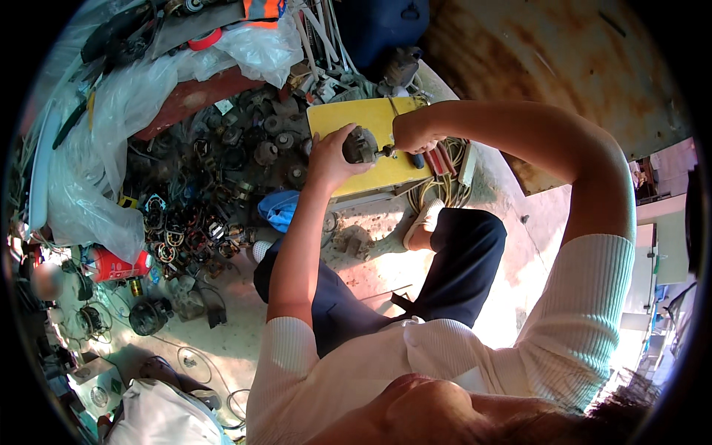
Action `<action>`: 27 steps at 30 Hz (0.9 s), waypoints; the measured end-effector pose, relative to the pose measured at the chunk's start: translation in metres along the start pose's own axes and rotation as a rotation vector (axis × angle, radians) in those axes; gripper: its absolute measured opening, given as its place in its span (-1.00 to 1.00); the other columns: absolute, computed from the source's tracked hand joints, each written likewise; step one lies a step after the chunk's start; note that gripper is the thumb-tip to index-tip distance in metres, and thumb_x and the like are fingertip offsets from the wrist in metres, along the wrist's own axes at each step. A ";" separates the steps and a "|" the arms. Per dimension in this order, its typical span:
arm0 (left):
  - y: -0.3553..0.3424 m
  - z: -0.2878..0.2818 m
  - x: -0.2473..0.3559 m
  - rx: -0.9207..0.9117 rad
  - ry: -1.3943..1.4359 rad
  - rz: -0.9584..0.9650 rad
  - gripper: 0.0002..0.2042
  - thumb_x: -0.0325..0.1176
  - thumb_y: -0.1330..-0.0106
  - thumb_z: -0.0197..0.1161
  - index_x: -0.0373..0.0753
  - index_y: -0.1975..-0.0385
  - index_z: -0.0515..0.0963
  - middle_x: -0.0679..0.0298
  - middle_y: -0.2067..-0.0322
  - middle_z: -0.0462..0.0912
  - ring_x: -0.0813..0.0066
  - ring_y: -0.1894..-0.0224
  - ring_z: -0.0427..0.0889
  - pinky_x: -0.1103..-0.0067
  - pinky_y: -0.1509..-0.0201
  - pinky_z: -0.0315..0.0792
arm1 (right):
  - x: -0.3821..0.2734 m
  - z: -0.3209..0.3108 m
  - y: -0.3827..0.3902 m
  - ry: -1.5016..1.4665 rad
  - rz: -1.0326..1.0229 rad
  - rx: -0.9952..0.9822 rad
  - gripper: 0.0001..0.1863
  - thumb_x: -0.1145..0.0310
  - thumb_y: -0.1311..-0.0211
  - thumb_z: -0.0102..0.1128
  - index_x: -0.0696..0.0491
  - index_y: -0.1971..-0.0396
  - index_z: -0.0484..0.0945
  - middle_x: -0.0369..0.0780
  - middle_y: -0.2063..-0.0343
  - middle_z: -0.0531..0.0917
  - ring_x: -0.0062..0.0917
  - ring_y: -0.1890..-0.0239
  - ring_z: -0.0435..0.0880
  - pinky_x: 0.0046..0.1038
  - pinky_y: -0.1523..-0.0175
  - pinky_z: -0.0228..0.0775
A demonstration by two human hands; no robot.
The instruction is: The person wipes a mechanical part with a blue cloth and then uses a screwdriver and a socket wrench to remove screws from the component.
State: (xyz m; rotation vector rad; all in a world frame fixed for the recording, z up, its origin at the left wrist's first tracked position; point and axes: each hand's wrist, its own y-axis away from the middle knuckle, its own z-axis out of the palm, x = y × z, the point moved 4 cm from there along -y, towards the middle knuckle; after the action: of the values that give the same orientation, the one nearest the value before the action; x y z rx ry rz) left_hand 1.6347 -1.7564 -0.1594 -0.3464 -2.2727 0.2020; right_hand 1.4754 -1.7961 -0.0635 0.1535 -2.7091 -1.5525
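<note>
My left hand [331, 160] is wrapped round a dark, round metal motor part [360, 145], its thumb and fingers on either side. A short shaft-like piece [386, 150] sticks out of the part toward my right hand [417, 132]. That hand is closed in a fist at the end of the piece; what it grips is mostly hidden by the fingers. Both hands are over a yellow board [337, 116] on a low stand. A blue handle [417, 160] shows just below my right fist, beside red-handled pliers [444, 159].
Piles of dark motor parts and copper coils [178, 233] cover the floor at left, near plastic sheeting [89, 178]. Coiled yellow cable [466, 174] lies right of the board. A rusty metal sheet [564, 67] stands far right. Another person's pale clothing [159, 415] shows lower left.
</note>
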 end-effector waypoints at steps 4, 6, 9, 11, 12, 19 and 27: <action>0.002 0.003 -0.004 0.014 0.043 0.014 -0.16 -0.07 0.19 0.60 -0.05 -0.23 0.44 0.17 -0.12 0.58 0.01 -0.19 0.46 0.25 -0.26 0.40 | 0.000 0.016 -0.002 0.014 -0.103 0.148 -0.81 0.53 -0.15 -0.05 0.21 0.51 0.58 -0.11 0.63 0.54 -0.43 0.70 0.46 -0.32 0.68 0.23; 0.003 0.003 -0.005 0.008 0.035 0.009 -0.16 -0.06 0.18 0.59 -0.06 -0.23 0.45 0.16 -0.14 0.57 0.01 -0.19 0.46 0.25 -0.27 0.39 | -0.004 0.024 0.009 -0.166 -0.075 0.191 -0.80 0.53 -0.15 -0.05 0.23 0.50 0.59 -0.10 0.61 0.55 -0.42 0.69 0.47 -0.32 0.66 0.23; 0.003 0.003 0.000 0.059 0.054 0.033 -0.17 -0.05 0.19 0.59 -0.07 -0.22 0.46 0.15 -0.14 0.57 0.01 -0.20 0.46 0.26 -0.28 0.39 | 0.007 0.031 0.003 -0.434 -0.069 0.193 -0.77 0.46 -0.27 0.00 0.34 0.38 0.55 -0.06 0.65 0.52 -0.38 0.72 0.39 -0.28 0.66 0.10; 0.002 0.002 -0.004 0.062 0.053 0.037 -0.16 -0.05 0.19 0.59 -0.07 -0.23 0.46 0.14 -0.13 0.58 0.01 -0.20 0.46 0.26 -0.28 0.39 | 0.004 0.029 -0.004 -0.193 -0.070 0.233 -0.76 0.47 -0.24 -0.01 0.35 0.31 0.57 0.00 0.57 0.57 -0.31 0.65 0.50 -0.23 0.64 0.21; 0.001 0.002 -0.005 0.064 0.053 0.039 -0.16 -0.05 0.19 0.59 -0.08 -0.23 0.46 0.14 -0.13 0.58 0.01 -0.20 0.46 0.26 -0.28 0.39 | 0.003 0.028 -0.006 -0.072 -0.070 0.252 -0.75 0.48 -0.23 -0.01 0.36 0.27 0.57 0.04 0.54 0.60 -0.27 0.62 0.55 -0.21 0.63 0.27; 0.001 0.002 -0.011 0.111 0.101 0.054 -0.17 -0.05 0.22 0.61 -0.10 -0.19 0.50 0.10 -0.08 0.61 0.02 -0.13 0.53 0.27 -0.20 0.45 | 0.004 0.040 0.000 0.202 -0.110 0.417 -0.75 0.40 -0.19 0.10 0.25 0.31 0.69 0.04 0.42 0.70 -0.20 0.39 0.75 -0.18 0.42 0.54; -0.002 0.006 -0.016 0.153 0.160 0.057 -0.20 -0.08 0.27 0.62 -0.13 -0.12 0.54 0.09 -0.02 0.65 0.13 -0.08 0.60 0.28 -0.30 0.32 | 0.011 0.065 0.024 0.031 -0.188 0.662 -0.66 0.48 -0.08 0.07 0.11 0.14 0.69 0.07 0.33 0.71 -0.07 0.19 0.74 -0.16 0.10 0.58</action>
State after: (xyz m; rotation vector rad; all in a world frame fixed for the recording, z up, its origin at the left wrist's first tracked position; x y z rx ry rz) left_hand 1.6399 -1.7632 -0.1740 -0.3345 -2.0769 0.3626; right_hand 1.4585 -1.7292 -0.0767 0.4389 -3.1370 -0.6006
